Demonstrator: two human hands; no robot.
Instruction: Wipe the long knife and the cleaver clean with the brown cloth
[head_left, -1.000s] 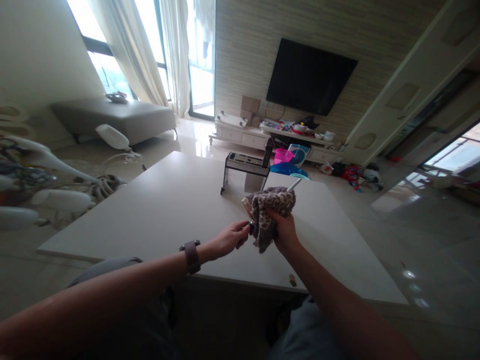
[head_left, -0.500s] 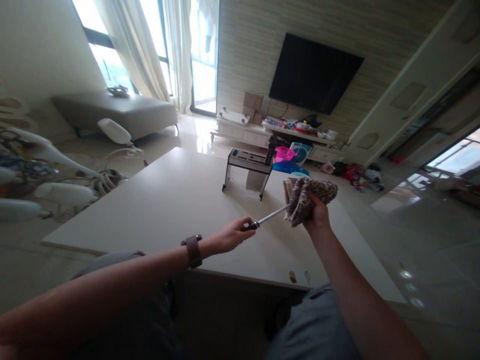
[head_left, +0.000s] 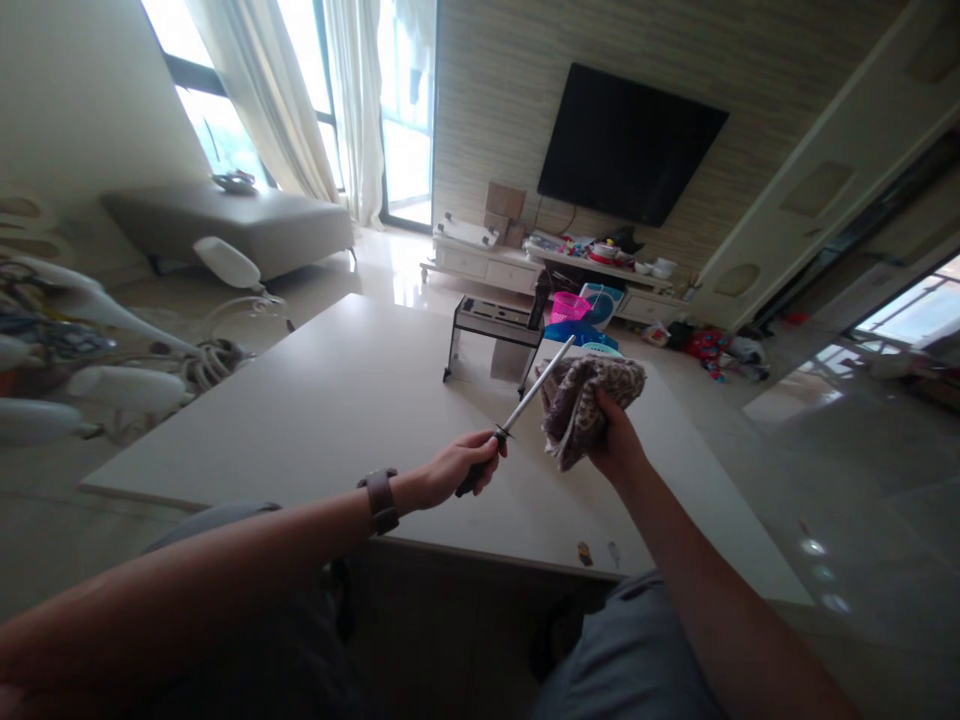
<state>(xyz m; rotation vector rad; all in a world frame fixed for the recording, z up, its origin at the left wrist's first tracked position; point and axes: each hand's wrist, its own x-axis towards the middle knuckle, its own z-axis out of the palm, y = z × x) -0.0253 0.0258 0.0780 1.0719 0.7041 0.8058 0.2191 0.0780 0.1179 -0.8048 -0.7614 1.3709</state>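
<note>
My left hand is wrapped round the black handle of a honing steel, whose pale rod points up and away to the right. The rod's whole length shows, with its tip free of the cloth. In my right hand is a bunched brown patterned cloth, just right of the rod. Beyond both hands, a knife block with a clear front and dark legs stands on the white table. One black handle sticks up from its right end.
Two small items, a yellow-and-black one and a pale one, lie at the table's near edge. Behind the table are a pink basket and a blue tub. White lamp shades reach in at the left.
The honing steel has come out of the cloth's folds and now tilts more steeply upward. My right hand has shifted the cloth slightly left and nearer.
</note>
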